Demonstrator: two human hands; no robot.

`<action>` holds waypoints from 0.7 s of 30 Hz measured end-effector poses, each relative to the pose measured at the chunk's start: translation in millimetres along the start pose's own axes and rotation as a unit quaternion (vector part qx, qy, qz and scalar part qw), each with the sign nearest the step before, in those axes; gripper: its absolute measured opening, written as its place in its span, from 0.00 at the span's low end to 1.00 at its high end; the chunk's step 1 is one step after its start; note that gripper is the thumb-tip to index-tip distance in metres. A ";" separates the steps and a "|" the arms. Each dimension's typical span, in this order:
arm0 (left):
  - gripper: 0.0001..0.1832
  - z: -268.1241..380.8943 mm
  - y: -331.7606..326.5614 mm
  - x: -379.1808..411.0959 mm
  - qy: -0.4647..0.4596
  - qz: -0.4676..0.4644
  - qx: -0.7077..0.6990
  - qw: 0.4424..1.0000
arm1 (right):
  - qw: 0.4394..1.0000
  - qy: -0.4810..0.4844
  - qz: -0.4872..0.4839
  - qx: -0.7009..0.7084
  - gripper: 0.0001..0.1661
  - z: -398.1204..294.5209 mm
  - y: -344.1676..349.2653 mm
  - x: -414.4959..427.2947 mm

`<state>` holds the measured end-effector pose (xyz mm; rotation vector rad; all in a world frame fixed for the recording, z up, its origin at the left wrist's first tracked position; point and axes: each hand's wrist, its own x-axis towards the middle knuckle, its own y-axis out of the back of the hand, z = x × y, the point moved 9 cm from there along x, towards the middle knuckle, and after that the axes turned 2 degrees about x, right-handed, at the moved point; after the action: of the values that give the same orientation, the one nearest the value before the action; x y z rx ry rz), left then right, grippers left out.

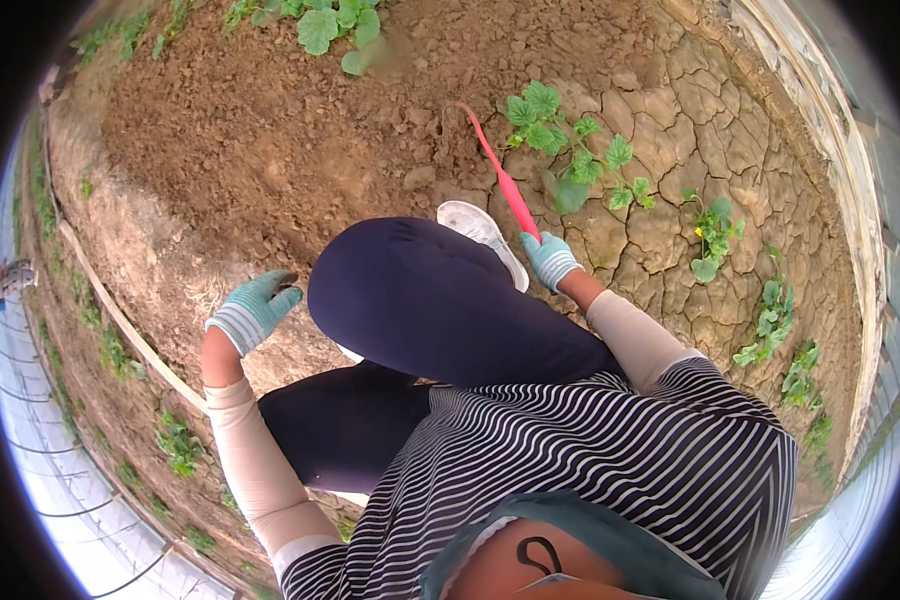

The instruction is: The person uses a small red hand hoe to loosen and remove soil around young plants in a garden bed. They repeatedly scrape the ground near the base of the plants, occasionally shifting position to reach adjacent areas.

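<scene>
My right hand (550,260), in a teal knit work glove with a white striped cuff, grips the red handle of a hand hoe (516,202). The tool's curved neck reaches forward to the loose soil (270,150); its head is hard to make out against the dirt. Just right of that neck grows a leafy vine plant (586,166), melon or cucumber by its looks, apart from the tool. Left of my bent knee, my left hand (255,309) in a matching glove hangs over pale ground, fingers curved and apart, holding nothing.
Dry, cracked soil (667,127) covers the right side, with more vine plants (714,238) along it. Another leafy plant (337,26) stands at the top. A pale hose or strip (120,307) runs down the left. My white shoe (480,229) rests beside the hoe.
</scene>
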<state>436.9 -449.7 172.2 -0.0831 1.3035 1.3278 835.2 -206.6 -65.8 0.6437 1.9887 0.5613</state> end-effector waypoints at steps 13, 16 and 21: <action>0.25 16.5 -0.1 7.4 -0.016 0.006 0.031 0.999 | 0.986 0.137 -0.045 -0.080 0.37 -56.5 58.3 11.5; 0.25 15.7 -3.5 2.2 -0.003 -0.001 0.041 0.999 | 0.993 0.114 0.001 -0.044 0.31 -38.4 61.1 -0.9; 0.25 18.5 -2.4 -2.1 0.022 -0.014 0.067 0.997 | 0.997 0.072 0.007 -0.032 0.33 15.5 38.8 -21.1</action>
<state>450.9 -439.2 179.0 -0.0394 1.4202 1.2175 866.0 -188.8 -35.3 0.5920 2.0919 0.6929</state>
